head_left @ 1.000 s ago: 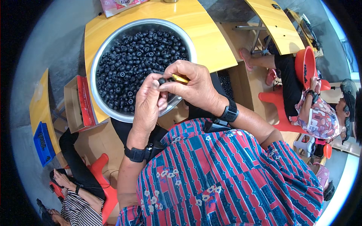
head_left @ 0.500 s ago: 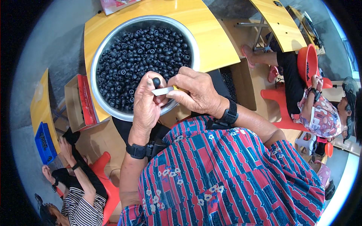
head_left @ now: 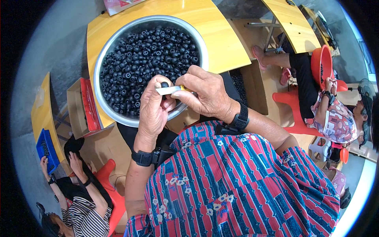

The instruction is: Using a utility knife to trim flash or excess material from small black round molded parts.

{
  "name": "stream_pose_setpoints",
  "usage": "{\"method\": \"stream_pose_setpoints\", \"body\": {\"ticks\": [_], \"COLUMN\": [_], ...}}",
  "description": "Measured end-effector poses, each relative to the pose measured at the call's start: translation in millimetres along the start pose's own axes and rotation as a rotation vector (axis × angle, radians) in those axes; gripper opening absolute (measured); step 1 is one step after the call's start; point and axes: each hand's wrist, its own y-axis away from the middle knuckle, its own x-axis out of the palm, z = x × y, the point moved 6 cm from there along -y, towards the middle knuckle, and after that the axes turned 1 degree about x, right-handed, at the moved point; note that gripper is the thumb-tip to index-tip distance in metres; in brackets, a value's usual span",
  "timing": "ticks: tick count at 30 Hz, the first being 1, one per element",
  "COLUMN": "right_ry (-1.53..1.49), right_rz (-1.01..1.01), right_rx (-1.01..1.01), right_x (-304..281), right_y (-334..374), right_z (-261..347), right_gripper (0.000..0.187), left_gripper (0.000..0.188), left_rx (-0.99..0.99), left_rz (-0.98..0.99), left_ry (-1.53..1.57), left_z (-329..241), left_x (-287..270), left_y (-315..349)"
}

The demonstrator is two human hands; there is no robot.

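Observation:
My left hand (head_left: 152, 108) pinches a small round black piece (head_left: 164, 84) between thumb and fingers, at the near edge of a wide metal basin (head_left: 97, 83). In my right hand (head_left: 209, 93) is a small knife (head_left: 165, 91) with a pale blade and a yellow handle. Its blade lies across the near side of the black piece, partly covering it. Both hands are close together. The basin holds a heap of similar black pieces (head_left: 148, 55), many with a hole in the end.
The basin sits on a yellow table (head_left: 227, 45). Cardboard boxes stand left (head_left: 74, 104) and right (head_left: 256, 87), the right one holding dark pieces. At left a co-worker in stripes (head_left: 89, 215) reaches into a blue tray (head_left: 40, 148); at right another holds a red basin (head_left: 318, 65).
The knife blade has shifted slightly left, further across the black piece. My left hand stays nearly still. The left co-worker's hand has moved up to the blue tray.

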Motion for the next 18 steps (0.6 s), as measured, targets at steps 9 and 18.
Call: {"method": "stream_pose_setpoints", "body": {"ticks": [9, 18], "right_ry": [0.003, -0.007], "right_rz": [0.004, 0.002], "right_rx": [0.02, 0.028], "right_x": [2.3, 5.3], "right_y": [-2.1, -4.5], "right_z": [-1.7, -5.2], "right_gripper": [0.024, 0.022], "left_gripper": [0.032, 0.03], "left_rx": [-0.017, -0.033], "left_rz": [-0.014, 0.005], "left_ry": [-0.017, -0.008], "left_z": [0.3, 0.9], "left_x": [-4.7, -7.5], "left_y": [-1.6, -4.4]}}
